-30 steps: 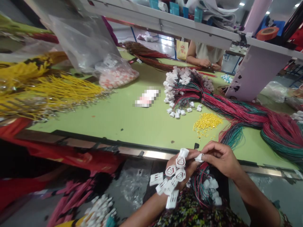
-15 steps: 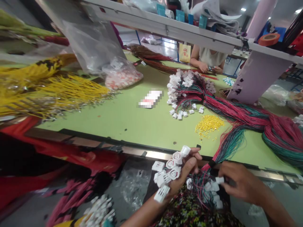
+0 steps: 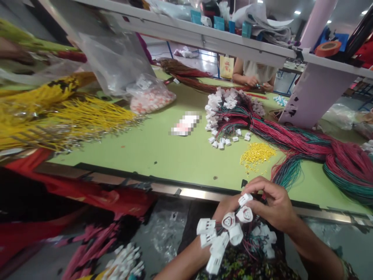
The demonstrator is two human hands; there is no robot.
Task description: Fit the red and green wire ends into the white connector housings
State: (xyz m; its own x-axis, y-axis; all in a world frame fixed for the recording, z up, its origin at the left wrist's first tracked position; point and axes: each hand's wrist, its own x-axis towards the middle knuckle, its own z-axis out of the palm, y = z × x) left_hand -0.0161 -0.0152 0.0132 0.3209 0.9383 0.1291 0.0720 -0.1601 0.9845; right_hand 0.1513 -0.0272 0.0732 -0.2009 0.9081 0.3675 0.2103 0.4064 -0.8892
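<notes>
White connectors on red and green wires bunch in the left hand, which is closed round the bundle. The connectors and the right fingers cover most of that hand, so its finger grip is hard to make out. The right hand pinches a single connector between thumb and fingertips, pressed against the left hand. Both hands sit just on the near side of the yellow pile of tiny parts, off the green table edge. Loose connectors and wires lie below the hands, partly hidden by the right wrist. Both forearms are cut off at the frame bottom.

Half a second ago the right hand was lower and to the right, in the loose connectors and apart from the left. It has now come up to meet it, and the bunch hangs lower.

Beyond the yellow pile is the red-green wire bundle with a heap of connectors. To the pile's left is a blurred patch, not readable. Further left is a clear bag of pink-white parts whose label is too small to read. A co-worker's hands are far beyond the pile, with the body cut off by the shelf. No writing is legible.
</notes>
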